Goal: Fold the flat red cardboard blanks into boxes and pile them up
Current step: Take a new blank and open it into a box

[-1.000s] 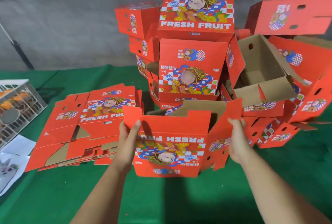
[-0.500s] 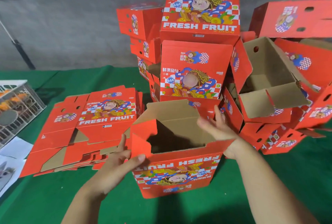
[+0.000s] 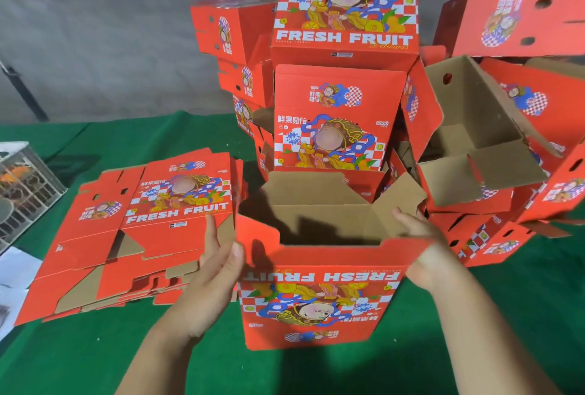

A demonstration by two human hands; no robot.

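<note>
A half-formed red box (image 3: 319, 299) stands upright on the green table (image 3: 512, 315) right in front of me, its top open and the brown flaps up. Its printed front faces me upside down. My left hand (image 3: 212, 271) pinches the left side flap, thumb on the red face and fingers behind it. My right hand (image 3: 422, 246) holds the right wall, fingers reaching over its top edge to the foot of the right flap. A stack of flat red blanks (image 3: 152, 230) lies to the left. Folded boxes are piled (image 3: 343, 34) behind.
An open-topped box (image 3: 474, 141) lies tipped on the pile at the right, among more loose red boxes (image 3: 522, 21). A wire crate (image 3: 25, 185) and white paper (image 3: 15, 271) sit at the left edge. A grey wall rises behind the table.
The blank I held flat-fronted has been opened into a box shape and set down on the table. Both hands moved from the upper corners to the box's side walls.
</note>
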